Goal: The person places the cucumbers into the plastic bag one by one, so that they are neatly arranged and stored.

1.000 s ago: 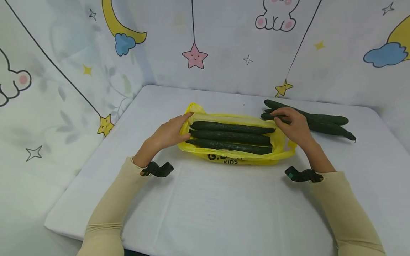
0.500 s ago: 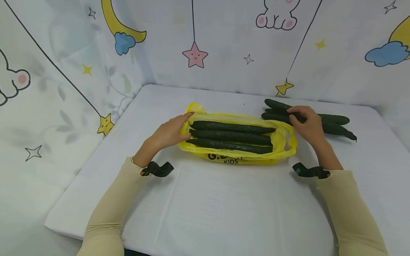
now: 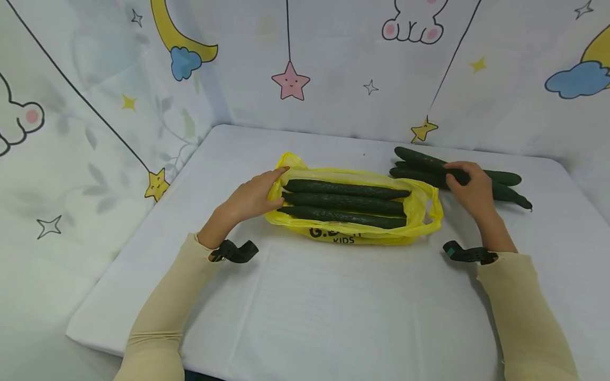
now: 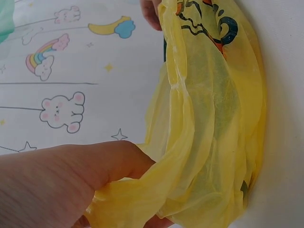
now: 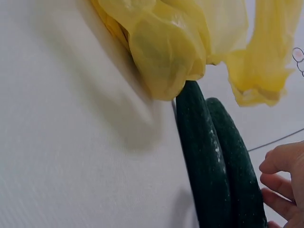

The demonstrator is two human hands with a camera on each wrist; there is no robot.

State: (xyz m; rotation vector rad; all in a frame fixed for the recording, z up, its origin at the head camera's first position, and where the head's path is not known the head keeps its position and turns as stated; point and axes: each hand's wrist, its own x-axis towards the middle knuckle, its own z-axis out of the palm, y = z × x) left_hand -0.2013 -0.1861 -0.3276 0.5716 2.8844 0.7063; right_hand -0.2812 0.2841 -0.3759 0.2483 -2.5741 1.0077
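A yellow plastic bag (image 3: 424,229) lies with its mouth facing up and three long dark-green cucumbers (image 3: 343,202) side by side inside. At its left end my left hand (image 3: 252,196) holds the rim; in the left wrist view the thumb lies over the gathered yellow film (image 4: 213,109), with the fingers partly behind it. More cucumbers (image 3: 421,174) lie piled beyond the bag's right end. Over them is my right hand (image 3: 474,190), thumb and fingers apart. In the right wrist view its fingertips are beside a cucumber (image 5: 237,161); whether they touch it I cannot tell.
A white cloth covers the table (image 3: 324,307). A patterned backdrop (image 3: 333,69) rises behind and to the left. The bag's loose handle loop (image 5: 259,71) sticks out near the cucumber ends in the right wrist view.
My right hand has left the right rim of the bag and moved right, over the cucumber pile. The left hand stays on the bag's left end, and the bagged cucumbers lie as before.
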